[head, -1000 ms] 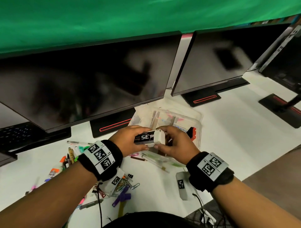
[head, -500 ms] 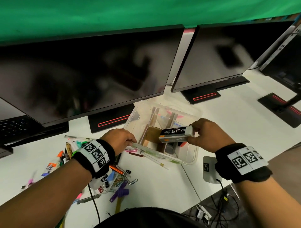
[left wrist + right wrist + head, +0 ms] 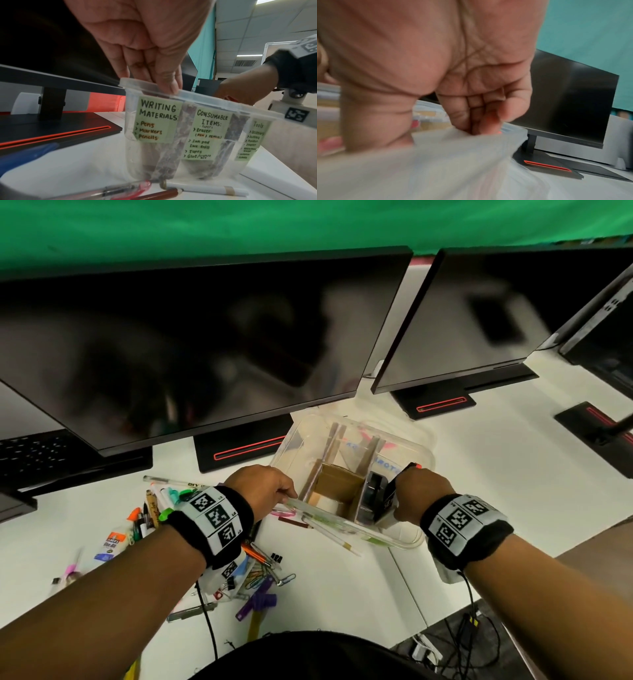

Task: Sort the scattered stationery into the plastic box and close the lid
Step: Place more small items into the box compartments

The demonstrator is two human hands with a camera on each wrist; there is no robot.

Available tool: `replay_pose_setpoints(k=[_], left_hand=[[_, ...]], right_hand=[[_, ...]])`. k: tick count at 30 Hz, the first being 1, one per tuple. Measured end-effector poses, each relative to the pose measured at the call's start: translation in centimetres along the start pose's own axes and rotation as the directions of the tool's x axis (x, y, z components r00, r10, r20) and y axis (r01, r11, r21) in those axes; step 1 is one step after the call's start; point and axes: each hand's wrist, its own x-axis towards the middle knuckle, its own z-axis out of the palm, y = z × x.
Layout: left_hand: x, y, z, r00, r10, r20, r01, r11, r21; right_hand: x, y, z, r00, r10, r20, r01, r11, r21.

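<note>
A clear plastic box [image 3: 430, 460] with cardboard dividers [image 3: 339, 484] stands open on the white desk. In the left wrist view the plastic box [image 3: 187, 94] carries green labels for writing materials, consumable items and tools. My left hand [image 3: 287, 494] grips its near left rim, and the left hand [image 3: 164, 82] has its fingers hooked over the edge. My right hand [image 3: 406, 498] holds a small black-and-white carton [image 3: 375, 496] down inside the right compartment. The right wrist view is blurred, with the right hand [image 3: 479, 119] curled. Pens and markers [image 3: 161, 501], a glue bottle [image 3: 111, 542] and paper clips [image 3: 263, 573] lie scattered to the left.
Two dark monitors [image 3: 205, 344] on black stands [image 3: 239, 450] rise just behind the box. A keyboard [image 3: 30, 453] sits far left. A pen [image 3: 330, 534] lies by the box's near wall. The desk edge [image 3: 421, 594] drops off at right, with cables [image 3: 459, 642] below.
The carton left my left hand and went right and down into the box's right compartment in my right hand. My left hand moved to the box's near rim.
</note>
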Motion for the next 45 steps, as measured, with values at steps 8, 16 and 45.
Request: replay_pose_setpoints(k=[8,16,45], left_hand=[[0.0,0.1,-0.1,1.0,0.001,0.019,-0.001,1.0,0.009],[-0.8,-0.3,0.2,0.998,0.05,-0.037,-0.052,0.997,-0.05],[-1.0,-8.3,5.5,0.909,-0.413,0.052,0.41,0.911,0.05]], right_hand=[[1.3,0.0,1.0,0.996,0.006,-0.084,-0.008,1.0,-0.025],[0.5,0.7,2.3,0.973,0.082,-0.218,-0.05,0.988,0.146],[-1.7,-3.7,6.1,0.914,-0.175,-0.366,0.385,0.657,0.648]])
